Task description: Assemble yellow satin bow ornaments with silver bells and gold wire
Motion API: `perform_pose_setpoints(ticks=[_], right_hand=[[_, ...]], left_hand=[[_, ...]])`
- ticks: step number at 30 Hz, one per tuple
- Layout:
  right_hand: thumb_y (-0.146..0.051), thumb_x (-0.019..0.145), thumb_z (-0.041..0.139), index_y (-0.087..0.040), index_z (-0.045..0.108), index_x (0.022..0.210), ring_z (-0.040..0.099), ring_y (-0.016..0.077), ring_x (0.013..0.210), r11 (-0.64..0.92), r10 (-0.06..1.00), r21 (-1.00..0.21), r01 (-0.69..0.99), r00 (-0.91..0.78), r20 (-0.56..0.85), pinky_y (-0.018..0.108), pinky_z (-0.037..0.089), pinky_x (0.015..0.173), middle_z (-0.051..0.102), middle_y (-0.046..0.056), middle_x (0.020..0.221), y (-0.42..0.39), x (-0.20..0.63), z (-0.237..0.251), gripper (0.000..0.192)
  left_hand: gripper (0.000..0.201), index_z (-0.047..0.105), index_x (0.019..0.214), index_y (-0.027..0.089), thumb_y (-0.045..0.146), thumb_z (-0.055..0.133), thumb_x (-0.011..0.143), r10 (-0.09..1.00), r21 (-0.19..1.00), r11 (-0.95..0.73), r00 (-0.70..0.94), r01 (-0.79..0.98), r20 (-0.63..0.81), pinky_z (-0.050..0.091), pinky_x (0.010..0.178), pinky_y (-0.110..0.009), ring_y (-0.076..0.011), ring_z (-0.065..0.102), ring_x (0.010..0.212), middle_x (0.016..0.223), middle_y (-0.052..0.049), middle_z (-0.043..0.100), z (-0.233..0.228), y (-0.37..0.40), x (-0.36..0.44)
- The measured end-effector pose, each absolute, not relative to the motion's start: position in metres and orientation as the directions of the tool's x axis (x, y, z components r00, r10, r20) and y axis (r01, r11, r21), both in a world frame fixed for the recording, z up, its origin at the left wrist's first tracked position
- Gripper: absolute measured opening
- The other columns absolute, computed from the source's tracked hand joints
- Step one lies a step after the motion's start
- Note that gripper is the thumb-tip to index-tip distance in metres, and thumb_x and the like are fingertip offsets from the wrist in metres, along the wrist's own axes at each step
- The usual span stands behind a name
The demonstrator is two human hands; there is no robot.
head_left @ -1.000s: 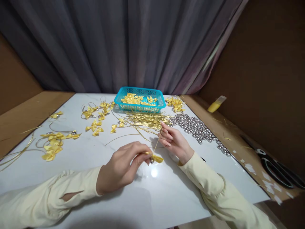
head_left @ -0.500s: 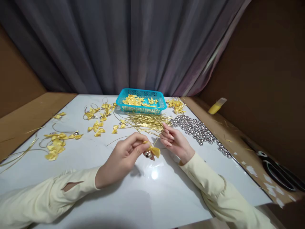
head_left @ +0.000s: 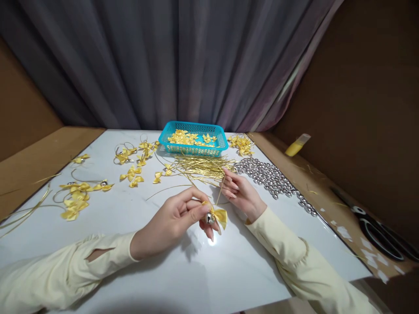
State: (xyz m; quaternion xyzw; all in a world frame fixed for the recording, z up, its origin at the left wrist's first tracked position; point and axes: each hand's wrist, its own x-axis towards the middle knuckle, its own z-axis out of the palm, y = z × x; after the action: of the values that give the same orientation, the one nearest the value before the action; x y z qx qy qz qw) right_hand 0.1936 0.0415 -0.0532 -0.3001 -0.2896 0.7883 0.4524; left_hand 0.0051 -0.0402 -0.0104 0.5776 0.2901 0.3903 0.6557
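Note:
My left hand (head_left: 178, 218) pinches a yellow ribbon bow (head_left: 221, 216) between thumb and fingers, above the white tabletop. A round silver jingle bell (head_left: 209, 217) sits at the bow's middle, beside my thumb tip. From the bow a thin gold cord (head_left: 221, 190) rises to my right hand (head_left: 244, 192), whose thumb and forefinger are closed on its upper end. The cord's other end trails out to the left behind my left hand. Beyond both hands lies a pile of cut gold cords (head_left: 203, 168).
A blue plastic basket (head_left: 196, 151) with yellow bows stands at the back. Silver bells (head_left: 268, 176) are heaped on the right. Finished-looking bows with bells and cord loops (head_left: 77, 194) lie on the left. Black-handled scissors (head_left: 379, 235) and a yellow tube (head_left: 297, 145) are at the right edge.
My left hand has shifted slightly right and down with the bow and bell, its lower fingers now more extended. The cord between my hands shows a longer stretch. My right hand has barely moved.

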Motion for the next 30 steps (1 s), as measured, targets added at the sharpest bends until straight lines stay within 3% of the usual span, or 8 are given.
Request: perform_pose_setpoints(ticks=[10,25,28,30], right_hand=[[-0.029,0.075,0.066,-0.017,0.032,0.045,0.013,0.0033,0.034,-0.441,0.878,-0.746,-0.499,-0.411,-0.243,0.014,0.019,0.029,0.021,-0.01,0.036,0.042,0.192,-0.056,0.047],[-0.03,0.071,0.068,-0.018,0.028,0.043,0.012,0.0025,0.034,-0.321,0.921,-0.874,-0.364,-0.334,-0.2,0.014,0.017,0.03,0.018,-0.011,0.036,0.047,0.197,-0.055,0.05],[-0.031,0.071,0.068,-0.017,0.032,0.04,0.017,0.0027,0.033,-0.251,0.943,-0.92,-0.302,-0.292,-0.162,0.016,0.018,0.031,0.022,-0.01,0.034,0.044,0.197,-0.051,0.049],[-0.033,0.073,0.067,-0.016,0.042,0.042,0.025,0.0036,0.035,-0.171,0.967,-0.947,-0.271,-0.233,-0.107,0.017,0.022,0.033,0.032,-0.007,0.037,0.04,0.198,-0.044,0.043]], left_hand=[[0.008,0.049,0.083,0.016,0.021,0.049,0.089,0.859,0.988,-0.026,0.502,-0.152,0.099,0.05,0.06,-0.022,-0.0107,0.064,0.06,0.071,-0.001,0.067,-0.01,-0.044,0.004],[0.009,0.051,0.082,0.015,0.018,0.047,0.089,0.86,0.987,-0.113,0.486,-0.118,0.156,0.052,0.059,-0.02,-0.0102,0.065,0.06,0.07,-0.001,0.067,-0.006,-0.045,0.002],[0.01,0.052,0.084,0.016,0.022,0.048,0.09,0.861,0.988,-0.149,0.488,-0.031,0.145,0.051,0.064,-0.022,-0.0114,0.065,0.066,0.073,-0.002,0.069,-0.002,-0.047,0.001],[0.01,0.053,0.086,0.016,0.024,0.048,0.089,0.878,0.986,-0.167,0.46,0.031,0.134,0.05,0.067,-0.022,-0.0123,0.066,0.07,0.074,-0.002,0.07,0.001,-0.047,0.0]])
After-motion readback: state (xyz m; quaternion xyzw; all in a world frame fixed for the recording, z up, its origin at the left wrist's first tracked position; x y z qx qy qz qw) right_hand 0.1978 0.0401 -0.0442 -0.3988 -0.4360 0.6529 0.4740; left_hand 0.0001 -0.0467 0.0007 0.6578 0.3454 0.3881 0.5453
